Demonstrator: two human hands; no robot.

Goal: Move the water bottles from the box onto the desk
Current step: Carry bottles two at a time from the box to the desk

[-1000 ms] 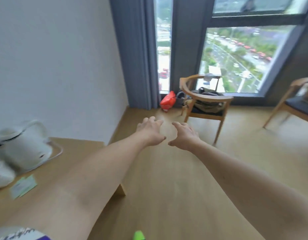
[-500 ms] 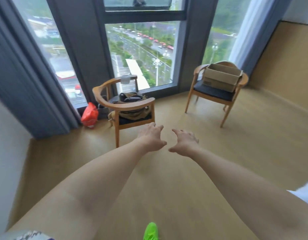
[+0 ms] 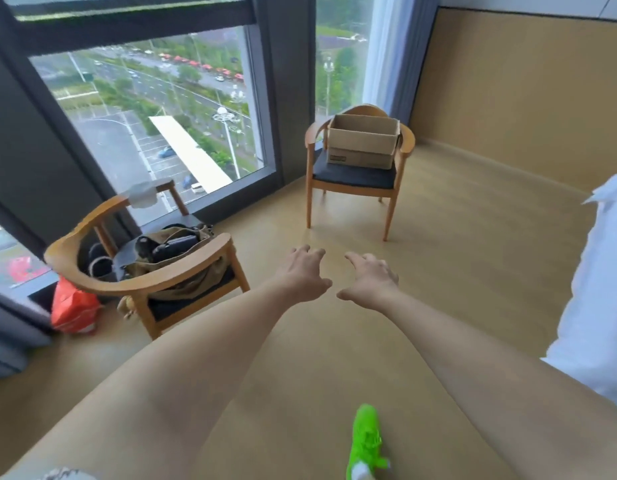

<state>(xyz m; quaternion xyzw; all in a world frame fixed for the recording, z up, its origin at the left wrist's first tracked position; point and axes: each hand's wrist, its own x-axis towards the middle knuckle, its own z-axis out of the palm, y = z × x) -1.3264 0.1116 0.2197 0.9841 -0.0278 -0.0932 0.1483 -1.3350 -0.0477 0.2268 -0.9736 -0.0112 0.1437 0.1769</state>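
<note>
view change: vs half a second ago the scene has slid left and nearer; cardboard box now sits closer to frame centre, and more of the white bedding shows at right.
window (image 3: 154, 119): far left, full height, street and car park below.
floor (image 3: 456, 258): light wood, bare between the hands and the far chair.
bedding (image 3: 598, 299): white, right edge, near.
near chair (image 3: 140, 271): wooden, left, holds an olive bag (image 3: 175, 251) with dark items on top; white cloth (image 3: 142, 195) draped on its backrest.
far chair (image 3: 355, 174): wooden with dark seat pad, by the window corner, well apart from both hands.
cardboard box (image 3: 364, 142): on the far chair's seat, flaps open, upright; contents not visible from here, so no bottles seen.
orange bag (image 3: 73, 308): on the floor, just beside the near chair's left leg.
left hand (image 3: 305, 273): palm down, arm stretched forward, same pose as before; fingers loosely curled and slightly spread, holding nothing, touching nothing.
right hand (image 3: 369, 280): palm down, beside the left hand; fingers spread a little wider than earlier, empty.
green shoe (image 3: 365, 441): bottom centre, further into frame than before.
</note>
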